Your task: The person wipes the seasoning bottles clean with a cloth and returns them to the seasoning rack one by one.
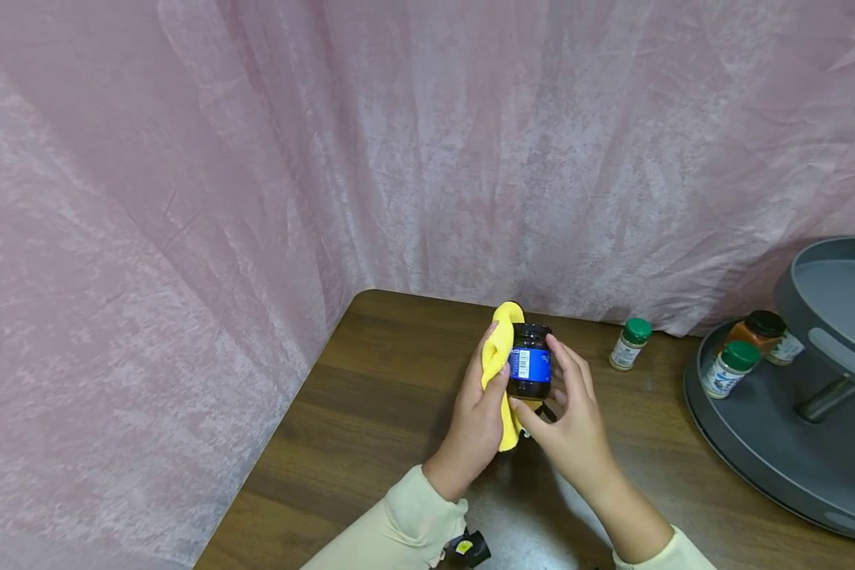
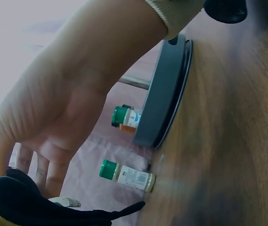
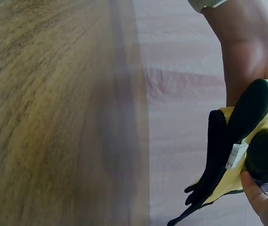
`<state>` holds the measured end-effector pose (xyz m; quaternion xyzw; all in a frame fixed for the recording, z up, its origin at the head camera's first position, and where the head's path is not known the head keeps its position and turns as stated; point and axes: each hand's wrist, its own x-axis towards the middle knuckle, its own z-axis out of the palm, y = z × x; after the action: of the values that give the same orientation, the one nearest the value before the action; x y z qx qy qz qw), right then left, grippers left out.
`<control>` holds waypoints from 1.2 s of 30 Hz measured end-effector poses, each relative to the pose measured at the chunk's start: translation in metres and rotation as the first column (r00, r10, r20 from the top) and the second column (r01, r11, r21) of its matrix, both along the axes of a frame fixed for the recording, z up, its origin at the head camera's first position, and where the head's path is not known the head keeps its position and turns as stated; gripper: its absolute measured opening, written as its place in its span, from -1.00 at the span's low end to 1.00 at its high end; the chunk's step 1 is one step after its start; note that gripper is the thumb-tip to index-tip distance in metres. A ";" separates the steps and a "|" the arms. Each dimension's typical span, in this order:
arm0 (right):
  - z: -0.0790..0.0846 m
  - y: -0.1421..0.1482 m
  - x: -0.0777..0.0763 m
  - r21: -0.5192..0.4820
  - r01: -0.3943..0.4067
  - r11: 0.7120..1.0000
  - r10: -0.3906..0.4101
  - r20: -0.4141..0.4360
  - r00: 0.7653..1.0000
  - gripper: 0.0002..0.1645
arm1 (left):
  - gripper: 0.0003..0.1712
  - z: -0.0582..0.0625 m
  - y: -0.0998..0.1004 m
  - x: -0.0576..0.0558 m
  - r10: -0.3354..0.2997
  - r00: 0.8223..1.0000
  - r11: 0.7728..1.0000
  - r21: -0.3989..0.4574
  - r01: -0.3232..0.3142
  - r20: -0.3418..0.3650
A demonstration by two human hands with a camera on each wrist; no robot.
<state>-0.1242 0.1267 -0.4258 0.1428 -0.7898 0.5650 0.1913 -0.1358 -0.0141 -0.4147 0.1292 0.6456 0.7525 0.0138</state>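
Note:
A dark glass jar [image 1: 530, 366] with a black lid and a blue label stands upright between the two hands above the table. My left hand [image 1: 474, 416] holds a yellow cloth [image 1: 497, 356] against the jar's left side, thumb in front. My right hand [image 1: 575, 419] grips the jar from the right, with fingers near the lid and thumb low by its base. In the right wrist view, the cloth's black side [image 3: 247, 113] and a white tag [image 3: 237, 156] show, with the jar's dark base [image 3: 265, 153] beside them.
A green-capped spice bottle [image 1: 630, 345] stands at the table's back edge. On the right, a grey two-tier turntable [image 1: 762, 467] carries several jars, among them another green-capped bottle [image 1: 731, 370] and a black-lidded orange-brown jar [image 1: 758, 331]. A pink curtain [image 1: 470, 158] hangs behind the table [image 1: 392, 372].

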 end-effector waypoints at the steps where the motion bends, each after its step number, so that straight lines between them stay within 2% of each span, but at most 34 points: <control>1: 0.000 -0.001 0.001 0.001 -0.010 1.000 0.010 -0.011 1.000 0.18 | -0.41 0.000 -0.001 -0.001 0.011 1.000 1.000 0.009 -0.011 -0.002; 7: 0.000 -0.004 0.001 -0.004 -0.079 0.997 0.078 -0.090 0.993 0.25 | -0.46 0.000 -0.005 -0.004 0.068 0.998 0.993 0.096 -0.067 -0.005; 11: 0.000 -0.004 0.001 -0.013 -0.111 0.994 0.109 -0.126 0.986 0.28 | -0.48 0.001 -0.005 -0.004 0.048 0.999 0.988 0.144 -0.050 0.014; 15: -0.002 -0.004 0.001 0.012 -0.099 0.995 0.099 -0.105 0.989 0.27 | -0.48 0.001 -0.005 -0.003 0.025 0.999 0.988 0.149 -0.029 0.030; 19: -0.003 -0.004 0.001 0.012 -0.086 0.996 0.086 -0.073 0.994 0.25 | -0.46 0.000 -0.003 -0.002 0.021 0.998 0.993 0.118 -0.028 0.057; 23: -0.003 -0.004 0.000 -0.041 -0.079 0.996 0.078 -0.039 0.996 0.23 | -0.43 0.000 0.001 -0.001 0.010 0.997 0.996 0.090 -0.017 0.074; 31: 0.001 0.002 -0.005 -0.135 -0.027 0.991 0.033 0.042 0.999 0.26 | -0.41 -0.002 0.005 0.003 -0.021 1.000 0.998 -0.059 0.022 0.023; 36: -0.001 0.002 -0.004 -0.116 -0.031 0.993 0.038 0.055 0.998 0.29 | -0.41 -0.002 0.005 0.003 -0.011 1.000 0.998 -0.066 0.013 0.022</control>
<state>-0.1280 0.1288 -0.4270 0.1291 -0.7585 0.6167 0.1666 -0.1333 -0.0090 -0.4172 0.1246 0.6692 0.7319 0.0295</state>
